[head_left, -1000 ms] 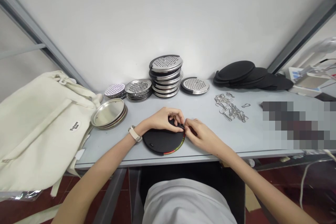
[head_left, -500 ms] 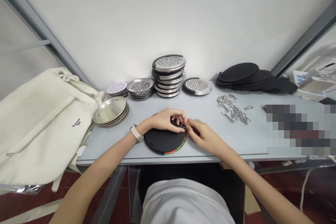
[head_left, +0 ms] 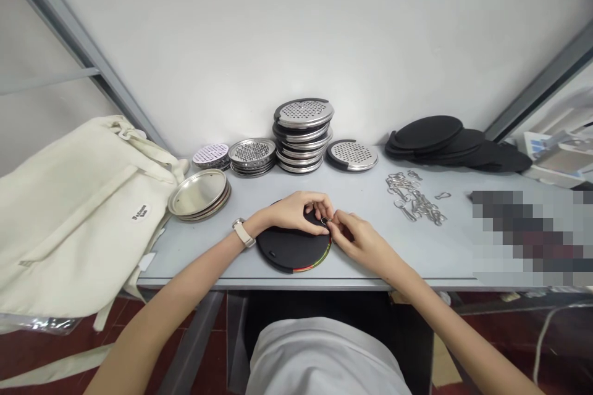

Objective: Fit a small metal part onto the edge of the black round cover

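Note:
A black round pouch lies flat near the table's front edge, with a red, yellow and green strip showing along its lower right rim. My left hand rests over its upper part, fingers curled and thumb closing on the right rim. At that rim a small metal ring shows between my two hands. My right hand pinches the ring with thumb and forefinger from the right; the fingertips partly hide it. Farther right lies a loose pile of metal clips and rings.
Along the wall stand a tall stack of perforated metal discs, a single perforated disc, lower grater-like stacks and plain metal discs. Black round pouches are heaped at right. A cream bag leans at the left.
The whole view has shifted slightly. My hands stay at the pouch's right rim, and the metal ring there now shows turned a little differently between the fingertips.

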Available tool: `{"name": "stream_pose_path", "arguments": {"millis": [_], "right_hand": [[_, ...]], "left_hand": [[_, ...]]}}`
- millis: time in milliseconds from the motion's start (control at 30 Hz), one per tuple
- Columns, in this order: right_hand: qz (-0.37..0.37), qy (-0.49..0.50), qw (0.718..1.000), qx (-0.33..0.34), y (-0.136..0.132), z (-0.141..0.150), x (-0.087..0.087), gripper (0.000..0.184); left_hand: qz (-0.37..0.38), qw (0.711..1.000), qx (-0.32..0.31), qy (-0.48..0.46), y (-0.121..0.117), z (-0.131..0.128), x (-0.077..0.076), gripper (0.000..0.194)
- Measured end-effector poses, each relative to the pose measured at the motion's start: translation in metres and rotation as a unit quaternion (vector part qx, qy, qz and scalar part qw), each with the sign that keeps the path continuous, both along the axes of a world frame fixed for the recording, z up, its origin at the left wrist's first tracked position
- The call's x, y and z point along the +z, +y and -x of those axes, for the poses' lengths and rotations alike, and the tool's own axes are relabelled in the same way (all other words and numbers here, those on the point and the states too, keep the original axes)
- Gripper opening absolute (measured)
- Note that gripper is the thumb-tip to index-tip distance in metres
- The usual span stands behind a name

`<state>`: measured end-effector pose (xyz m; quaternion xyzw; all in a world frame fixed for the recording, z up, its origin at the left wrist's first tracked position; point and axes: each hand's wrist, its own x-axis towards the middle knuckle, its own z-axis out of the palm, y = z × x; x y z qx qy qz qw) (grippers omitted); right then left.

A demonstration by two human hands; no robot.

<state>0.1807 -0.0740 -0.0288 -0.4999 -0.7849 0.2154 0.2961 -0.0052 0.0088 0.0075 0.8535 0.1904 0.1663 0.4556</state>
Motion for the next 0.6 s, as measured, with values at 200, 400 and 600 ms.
{"name": "stream_pose_path", "arguments": {"millis": [200,400,600], "right_hand": [[0.009,0.006,1.000,0.005,-0.0003,0.0005,0.0025,0.023],[-0.007,-0.003,1.000,0.017,-0.0018,0.0009,0.0026,0.018],[0.001,0.015,1.000,0.001,-0.0016,0.0006,0.0005,0.014]], "left_hand": [[0.019,1.000,-0.004,-0.013,0.0002,-0.0003,-0.0014,0.025],[0.038,0.999,0.004,-0.020,-0.0006,-0.0002,-0.0020,0.025],[0.018,0.999,-0.003,-0.032,0.0000,0.0005,-0.0024,0.024]]}}
